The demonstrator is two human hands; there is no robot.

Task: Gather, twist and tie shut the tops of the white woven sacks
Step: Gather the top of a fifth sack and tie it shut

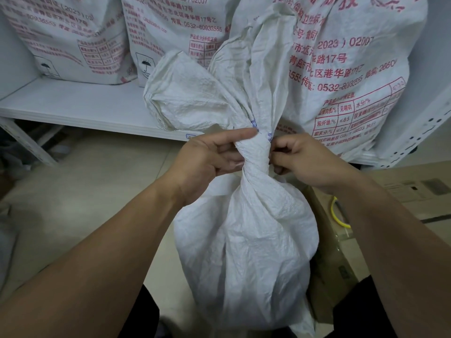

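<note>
Head view. A white woven sack (246, 240) stands upright between the person's forearms, with its mouth already gathered into a twisted neck (255, 157), the reference point for what follows. Below the neck the filled body bulges. Above it the loose top (195, 93) flares out in two crumpled lobes.

The left hand (210, 159) grips the neck from its left, fingers (231, 164) curled round the rope of fabric and thumb laid across the upper edge. This hold appears meant to keep the twist from unwinding. The right hand (300, 159) meets the neck from its right with fingers tightly curled against the fabric, pinching it. Whether it also holds a string or tie cannot be told.

No knot is visible, so the step in hand is judged to be securing the twist before tying. Behind and above the neck, printed sacks (353, 69) stand on a white shelf (73, 103). A cardboard box (327, 264) lies on the floor (85, 191), below and right of the neck.
</note>
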